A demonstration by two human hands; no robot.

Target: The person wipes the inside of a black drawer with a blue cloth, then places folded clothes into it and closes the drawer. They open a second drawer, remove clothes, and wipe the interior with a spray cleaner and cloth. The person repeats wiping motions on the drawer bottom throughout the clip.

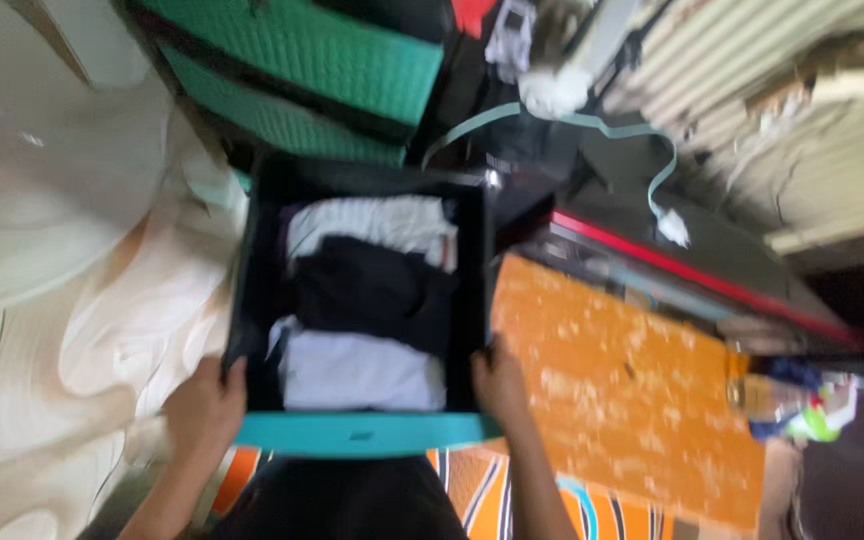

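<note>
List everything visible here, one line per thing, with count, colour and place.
storage box: one, black walls with a teal front edge, centre, held at both near corners
folded clothes: three, white at the far end, black in the middle, pale grey-white nearest, inside the box
quilted panels: two, green, beyond the box at the top
cord: one, pale teal, upper right of the box
orange board: one, orange with pale speckles, right of the box
patterned floor: one, cream with swirls, left
left hand: one, on the box's near left corner
right hand: one, on the box's near right corner
</note>
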